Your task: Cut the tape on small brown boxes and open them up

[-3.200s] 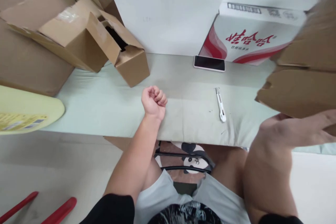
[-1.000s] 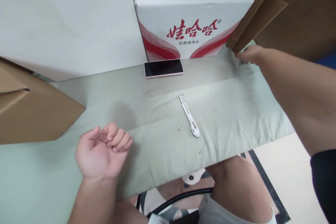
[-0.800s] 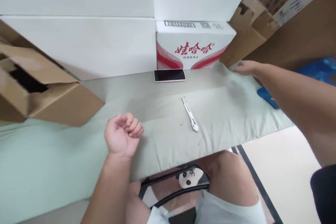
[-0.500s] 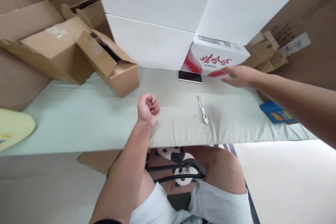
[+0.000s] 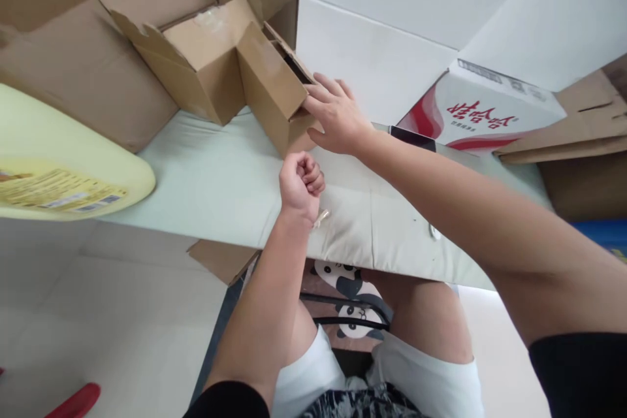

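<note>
My right hand [image 5: 337, 114] reaches across to a small brown cardboard box [image 5: 274, 78]. Its fingers are stretched out and apart at the box's near end, by the top opening; whether they press on the cardboard I cannot tell. Just below that end, my left hand [image 5: 302, 186] is curled in a fist above the bench, palm side up, with nothing showing in it. Beside the left wrist lies a small pale, shiny object [image 5: 321, 217], too small to name. Partly covered by my right forearm are a white utility knife [image 5: 434, 232] and a dark phone [image 5: 411, 138].
More open cardboard boxes [image 5: 196, 46] crowd the left back. A yellow bottle [image 5: 73, 163] lies at the left edge. White boxes [image 5: 362, 52] stand behind, with a red-and-white printed carton [image 5: 484, 108] at right. A blue package [image 5: 600, 235] is at the far right.
My right hand has moved left from the printed carton to the small cardboard box. The view has turned left. My left hand remains a fist.
</note>
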